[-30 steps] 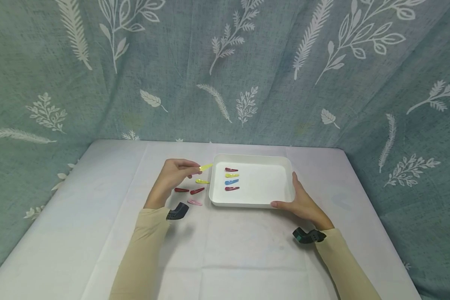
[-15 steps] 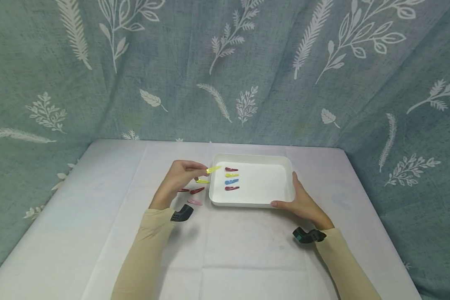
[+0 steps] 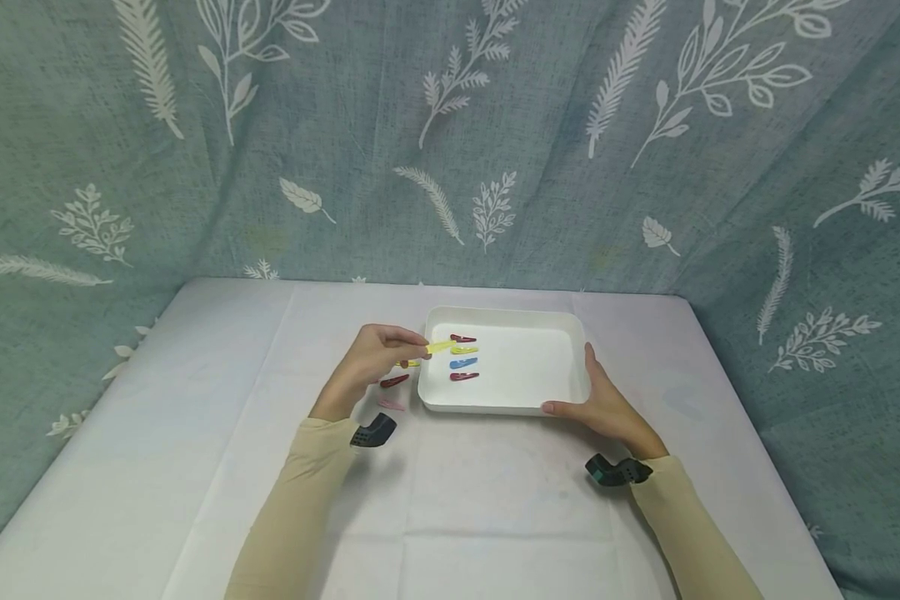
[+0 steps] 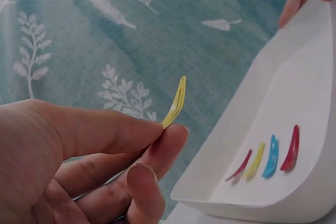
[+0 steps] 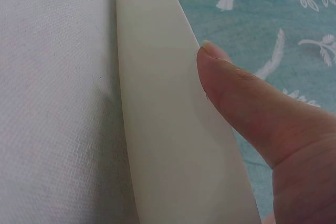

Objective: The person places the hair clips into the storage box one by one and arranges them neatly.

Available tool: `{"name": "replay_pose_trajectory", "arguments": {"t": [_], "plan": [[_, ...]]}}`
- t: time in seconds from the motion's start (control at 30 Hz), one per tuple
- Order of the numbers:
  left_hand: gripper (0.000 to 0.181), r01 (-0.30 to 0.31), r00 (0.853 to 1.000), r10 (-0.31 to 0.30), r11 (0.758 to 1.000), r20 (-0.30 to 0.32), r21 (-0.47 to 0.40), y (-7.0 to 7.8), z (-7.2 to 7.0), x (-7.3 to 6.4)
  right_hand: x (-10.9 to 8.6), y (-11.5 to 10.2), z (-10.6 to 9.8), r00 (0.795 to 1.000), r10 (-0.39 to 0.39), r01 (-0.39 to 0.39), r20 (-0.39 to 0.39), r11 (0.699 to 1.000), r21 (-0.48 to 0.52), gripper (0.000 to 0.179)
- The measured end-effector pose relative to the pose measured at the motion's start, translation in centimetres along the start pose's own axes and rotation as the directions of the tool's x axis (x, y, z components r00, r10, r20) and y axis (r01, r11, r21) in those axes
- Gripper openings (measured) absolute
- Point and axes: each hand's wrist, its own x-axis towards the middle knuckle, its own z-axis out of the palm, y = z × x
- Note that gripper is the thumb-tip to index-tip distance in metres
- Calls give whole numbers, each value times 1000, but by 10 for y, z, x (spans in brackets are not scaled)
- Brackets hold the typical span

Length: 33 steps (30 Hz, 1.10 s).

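Note:
A yellow snap hair clip [image 3: 441,346] is pinched between the thumb and index finger of my left hand [image 3: 371,362], over the left rim of a white tray [image 3: 528,358]. In the left wrist view the held clip [image 4: 176,103] points upward from the fingertips. Inside the tray, at its left side, lie a red clip [image 3: 462,339], a yellow clip [image 3: 464,351], a blue clip [image 3: 463,363] and another red clip [image 3: 464,377] in a column. My right hand [image 3: 611,408] holds the tray's front right corner, its thumb [image 5: 226,80] against the outer wall.
Left of the tray, on the white cloth-covered table [image 3: 495,500], lie a yellow clip [image 3: 413,363], a red clip [image 3: 394,381] and a pink clip [image 3: 391,405], partly behind my left hand. A leaf-patterned curtain [image 3: 450,150] hangs behind the table.
My left hand has moved right with the yellow hair clip, from beside the tray to over its left part. It now covers more of the loose clips. The right hand and tray stay put.

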Motion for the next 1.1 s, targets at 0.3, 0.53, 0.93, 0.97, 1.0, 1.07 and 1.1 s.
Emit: {"name": "replay_pose_trajectory", "arguments": {"t": [0.3,0.53,0.93,0.97,1.0,1.07,1.1], "plan": [[22,3,999,-3,1000,35,13,-4,13,6,0,-1,-1,1000,3,-2,3,1000,-9,144],[23,14,996,-16,999,85,30,-9,21,6,1,0,-1,1000,-2,2,3,1000,-8,143],[23,-18,993,8,996,116,89,-13,34,7,1,1,0,1000,5,-5,-3,1000,-16,144],[23,-20,993,9,995,114,94,-13,35,7,1,1,0,1000,5,-5,-3,1000,-18,144],[23,-10,994,-2,995,108,103,-12,35,7,1,1,0,1000,5,-5,-2,1000,-18,144],[23,6,995,-19,992,96,125,-12,37,6,2,1,-1,1000,6,-7,-2,1000,-20,144],[22,13,996,-25,991,91,133,-11,37,6,2,1,-1,1000,6,-6,-3,1000,-19,144]]}}
